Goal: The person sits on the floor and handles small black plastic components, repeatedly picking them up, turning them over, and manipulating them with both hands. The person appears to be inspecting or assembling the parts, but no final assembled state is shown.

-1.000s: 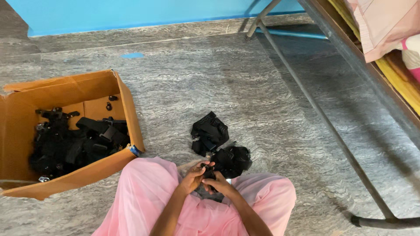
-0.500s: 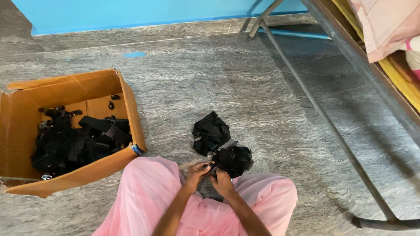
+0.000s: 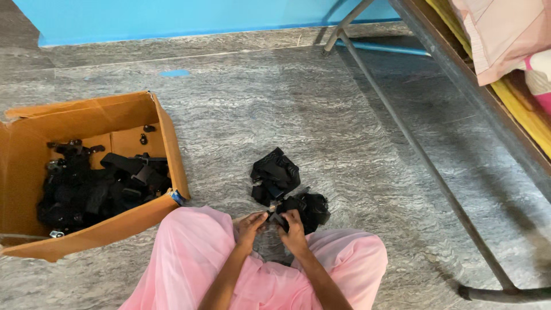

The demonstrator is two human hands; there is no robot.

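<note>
Black strap piece (image 3: 279,216), seemingly between both hands, beside cardboard box (image 3: 166,138)

One camera sits on the person's head and looks steeply down and forward over the pink-clad knees (image 3: 189,252) at the grey stone floor (image 3: 275,109). The hands are near, at the bottom middle of the frame. The open cardboard box (image 3: 166,138) falls at the left, the metal frame (image 3: 413,143) at the right, and the blue wall (image 3: 172,17) along the top edge.
</note>
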